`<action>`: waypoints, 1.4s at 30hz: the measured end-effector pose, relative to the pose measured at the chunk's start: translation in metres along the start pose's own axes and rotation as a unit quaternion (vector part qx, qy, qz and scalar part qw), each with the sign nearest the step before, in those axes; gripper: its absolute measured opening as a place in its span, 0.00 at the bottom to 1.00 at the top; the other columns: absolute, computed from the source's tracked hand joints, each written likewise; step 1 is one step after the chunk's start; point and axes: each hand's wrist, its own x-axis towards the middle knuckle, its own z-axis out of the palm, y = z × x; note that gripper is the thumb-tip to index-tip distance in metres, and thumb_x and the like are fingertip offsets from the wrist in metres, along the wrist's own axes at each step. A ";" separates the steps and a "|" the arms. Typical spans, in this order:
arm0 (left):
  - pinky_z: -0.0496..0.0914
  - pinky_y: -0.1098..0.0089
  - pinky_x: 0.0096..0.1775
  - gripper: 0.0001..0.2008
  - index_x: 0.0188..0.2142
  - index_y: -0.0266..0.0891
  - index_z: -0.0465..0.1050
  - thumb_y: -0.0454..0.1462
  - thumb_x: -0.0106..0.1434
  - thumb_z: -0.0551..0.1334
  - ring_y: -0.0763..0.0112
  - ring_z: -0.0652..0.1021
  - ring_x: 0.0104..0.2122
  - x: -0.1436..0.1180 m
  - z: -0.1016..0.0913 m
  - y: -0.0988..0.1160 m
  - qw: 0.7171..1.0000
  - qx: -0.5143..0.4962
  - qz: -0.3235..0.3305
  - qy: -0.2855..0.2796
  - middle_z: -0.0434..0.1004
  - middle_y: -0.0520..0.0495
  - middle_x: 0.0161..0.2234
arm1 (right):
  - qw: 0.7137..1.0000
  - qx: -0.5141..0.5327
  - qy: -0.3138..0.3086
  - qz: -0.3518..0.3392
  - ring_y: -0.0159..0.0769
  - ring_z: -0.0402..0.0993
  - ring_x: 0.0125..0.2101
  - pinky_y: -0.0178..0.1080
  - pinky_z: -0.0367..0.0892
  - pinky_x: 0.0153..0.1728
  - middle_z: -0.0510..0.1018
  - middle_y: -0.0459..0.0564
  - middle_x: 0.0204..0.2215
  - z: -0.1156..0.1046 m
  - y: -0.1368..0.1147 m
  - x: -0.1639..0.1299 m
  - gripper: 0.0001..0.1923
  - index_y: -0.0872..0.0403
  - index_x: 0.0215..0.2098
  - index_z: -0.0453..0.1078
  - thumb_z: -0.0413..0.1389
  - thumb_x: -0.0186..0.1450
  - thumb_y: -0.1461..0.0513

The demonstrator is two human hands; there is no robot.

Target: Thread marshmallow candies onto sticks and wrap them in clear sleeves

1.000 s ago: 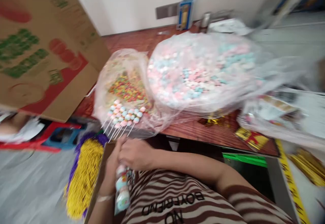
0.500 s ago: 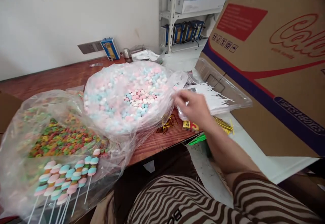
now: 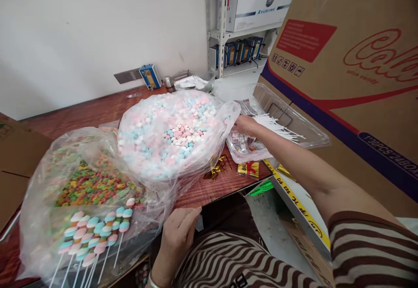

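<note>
My right hand (image 3: 245, 125) reaches over the clear plastic tray (image 3: 237, 154), beside the edge of the marshmallow bag. Its fingertips are hidden, so whether it holds anything does not show. White sticks (image 3: 277, 129) and printed packets lie in the tray. My left hand (image 3: 179, 231) is at the table's front edge with fingers curled together; anything inside them is out of sight. A large clear bag of pink, blue and white marshmallows (image 3: 183, 135) stands open. To its left is a bag of colourful ring-shaped candies (image 3: 88, 188), with several finished candy skewers (image 3: 94, 238) lying on its front.
A tall printed carton (image 3: 342, 83) rises at the right. Gold twist ties (image 3: 219, 166) and a small gold packet (image 3: 248, 169) lie near the table's front edge. Behind stand a blue box (image 3: 150, 77), a metal cup (image 3: 169, 83) and a white shelf (image 3: 224, 35).
My right hand has moved from the marshmallow bag's edge slightly back, over the tray. My left hand has come into view at the table's front edge. The camera view has shifted.
</note>
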 end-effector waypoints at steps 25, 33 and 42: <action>0.73 0.65 0.51 0.20 0.43 0.40 0.81 0.43 0.52 0.76 0.66 0.81 0.42 0.059 0.006 0.035 0.521 -0.625 -0.455 0.363 0.84 0.45 0.41 | 0.748 0.660 -0.071 0.008 0.36 0.77 0.30 0.38 0.76 0.32 0.82 0.47 0.31 0.032 -0.168 -0.192 0.11 0.51 0.38 0.75 0.63 0.65 0.52; 0.73 0.70 0.42 0.17 0.27 0.36 0.78 0.41 0.43 0.80 0.73 0.77 0.30 0.038 0.005 0.012 0.555 -0.506 -0.490 0.443 0.79 0.51 0.26 | 0.805 0.584 -0.097 -0.047 0.29 0.61 0.25 0.33 0.59 0.27 0.66 0.41 0.22 0.046 -0.187 -0.191 0.17 0.53 0.26 0.65 0.60 0.67 0.52; 0.71 0.73 0.32 0.25 0.27 0.36 0.72 0.47 0.39 0.81 0.77 0.75 0.24 0.033 0.009 0.006 0.465 -0.551 -0.513 0.465 0.74 0.55 0.23 | 0.820 0.562 -0.090 -0.054 0.29 0.56 0.21 0.35 0.54 0.23 0.60 0.41 0.17 0.057 -0.198 -0.192 0.29 0.52 0.19 0.59 0.52 0.71 0.43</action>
